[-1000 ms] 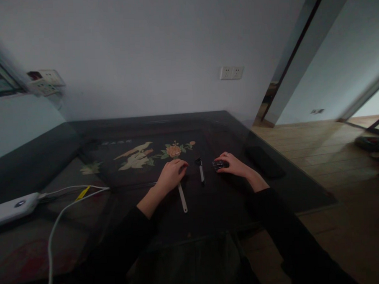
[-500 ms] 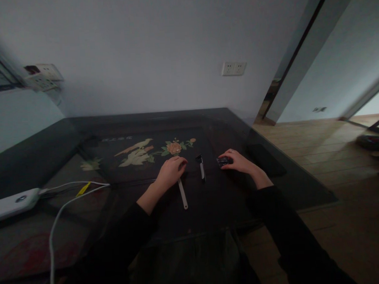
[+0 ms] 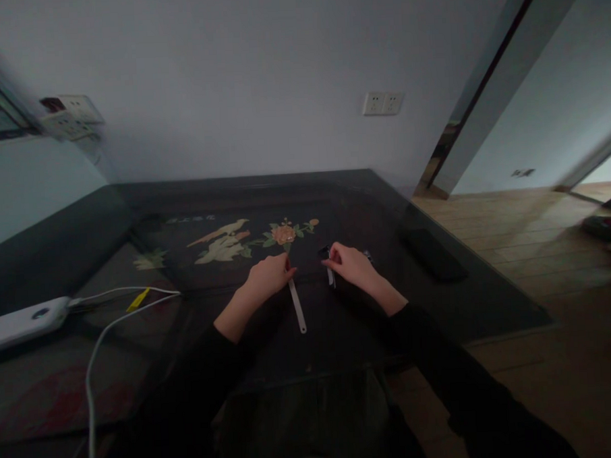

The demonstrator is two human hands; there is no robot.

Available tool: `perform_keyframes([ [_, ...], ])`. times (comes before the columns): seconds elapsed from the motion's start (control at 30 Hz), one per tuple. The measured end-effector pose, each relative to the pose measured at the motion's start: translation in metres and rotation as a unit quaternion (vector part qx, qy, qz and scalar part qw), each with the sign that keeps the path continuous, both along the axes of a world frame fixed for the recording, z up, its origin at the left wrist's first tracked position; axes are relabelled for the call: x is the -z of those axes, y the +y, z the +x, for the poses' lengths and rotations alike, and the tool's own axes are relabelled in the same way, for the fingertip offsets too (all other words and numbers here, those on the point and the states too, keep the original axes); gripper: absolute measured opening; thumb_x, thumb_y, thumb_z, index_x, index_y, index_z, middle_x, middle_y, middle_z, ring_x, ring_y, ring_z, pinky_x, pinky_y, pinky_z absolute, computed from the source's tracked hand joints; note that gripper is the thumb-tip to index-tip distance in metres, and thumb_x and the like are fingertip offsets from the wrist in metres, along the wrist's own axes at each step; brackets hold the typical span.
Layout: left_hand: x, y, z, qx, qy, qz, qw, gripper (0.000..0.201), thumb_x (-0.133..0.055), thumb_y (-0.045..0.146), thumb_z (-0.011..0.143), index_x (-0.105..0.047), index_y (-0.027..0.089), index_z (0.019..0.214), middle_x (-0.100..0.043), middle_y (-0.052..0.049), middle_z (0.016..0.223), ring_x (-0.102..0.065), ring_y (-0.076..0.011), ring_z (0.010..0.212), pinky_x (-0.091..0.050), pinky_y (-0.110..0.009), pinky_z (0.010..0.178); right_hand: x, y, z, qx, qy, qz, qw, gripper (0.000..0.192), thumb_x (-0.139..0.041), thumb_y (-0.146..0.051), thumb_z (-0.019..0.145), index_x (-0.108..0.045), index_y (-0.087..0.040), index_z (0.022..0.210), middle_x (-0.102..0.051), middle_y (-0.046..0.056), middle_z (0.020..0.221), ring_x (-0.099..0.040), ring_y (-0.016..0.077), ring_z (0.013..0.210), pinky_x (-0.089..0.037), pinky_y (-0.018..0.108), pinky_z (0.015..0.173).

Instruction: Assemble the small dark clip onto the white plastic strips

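Observation:
My left hand (image 3: 268, 279) is closed in a pinch at the far end of a slim, pale strip (image 3: 297, 309) with a small hole at its near end; the strip's far end is hidden by the fingers. To the right, my right hand (image 3: 356, 267) has its thumb and fingers pinched around what looks like a razor (image 3: 330, 276), with a dark head and a light grey handle. Partly hidden behind my right hand, a small dark, shiny item (image 3: 368, 255) lies on the table.
The dark, glossy table (image 3: 230, 354) bears a bird-and-flower picture (image 3: 284, 234). A flat black object (image 3: 433, 254) lies at the right. At the left are a white power bank (image 3: 29, 324) and a white cable (image 3: 92, 373) with a yellow tag (image 3: 138, 300). A wall (image 3: 228, 90) stands behind.
My right hand has let go of the small dark item and moved left onto the razor. My left hand stays by the pale strip, its fingers now pinched closer over the far end.

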State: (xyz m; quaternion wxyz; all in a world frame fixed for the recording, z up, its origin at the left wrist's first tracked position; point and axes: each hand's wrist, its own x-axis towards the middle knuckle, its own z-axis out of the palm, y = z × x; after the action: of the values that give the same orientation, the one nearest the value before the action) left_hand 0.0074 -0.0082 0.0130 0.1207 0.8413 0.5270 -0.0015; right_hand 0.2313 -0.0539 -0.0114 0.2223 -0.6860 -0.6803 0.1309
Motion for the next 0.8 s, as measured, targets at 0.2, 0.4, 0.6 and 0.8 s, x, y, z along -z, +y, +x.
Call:
perform_keyframes([
  [0.2, -0.003, -0.013, 0.004, 0.051, 0.003, -0.093, 0.994, 0.016, -0.057, 0.032, 0.084, -0.063, 0.021, 0.093, -0.072, -0.005, 0.068, -0.069, -0.0220, 0.067, -0.048, -0.028, 0.063, 0.000, -0.004, -0.025, 0.042, -0.105, -0.069, 0.991, 0.009, -0.059, -0.027, 0.089, -0.056, -0.023, 0.097, -0.071, 0.007, 0.092, -0.066, 0.0204, 0.081, -0.034, 0.026, 0.060],
  [0.4, 0.000, -0.017, 0.009, 0.070, -0.047, -0.112, 0.990, 0.012, -0.058, 0.020, 0.077, -0.064, 0.021, 0.088, -0.070, -0.001, 0.063, -0.066, -0.0170, 0.056, -0.043, -0.023, 0.056, -0.001, -0.005, -0.014, 0.061, -0.101, -0.058, 0.991, 0.011, -0.058, -0.020, 0.085, -0.057, -0.021, 0.096, -0.071, 0.008, 0.089, -0.065, 0.0193, 0.077, -0.033, 0.026, 0.060],
  [0.6, 0.003, -0.022, 0.016, 0.049, -0.036, -0.069, 0.996, 0.021, -0.058, 0.019, 0.073, -0.069, 0.022, 0.091, -0.072, -0.005, 0.076, -0.068, -0.0210, 0.066, -0.047, -0.028, 0.064, 0.001, -0.003, 0.008, 0.089, -0.069, -0.051, 0.992, 0.006, -0.062, -0.023, 0.083, -0.056, -0.022, 0.085, -0.070, 0.004, 0.084, -0.062, 0.0175, 0.075, -0.031, 0.026, 0.060],
  [0.8, 0.007, -0.022, 0.019, 0.067, -0.053, -0.047, 0.995, 0.015, -0.060, 0.017, 0.072, -0.071, 0.021, 0.082, -0.073, -0.006, 0.083, -0.068, -0.0228, 0.076, -0.047, -0.029, 0.066, 0.002, -0.005, 0.017, 0.085, -0.049, -0.058, 0.994, 0.011, -0.069, -0.026, 0.081, -0.059, -0.022, 0.082, -0.070, 0.003, 0.087, -0.063, 0.0180, 0.078, -0.033, 0.026, 0.061],
])
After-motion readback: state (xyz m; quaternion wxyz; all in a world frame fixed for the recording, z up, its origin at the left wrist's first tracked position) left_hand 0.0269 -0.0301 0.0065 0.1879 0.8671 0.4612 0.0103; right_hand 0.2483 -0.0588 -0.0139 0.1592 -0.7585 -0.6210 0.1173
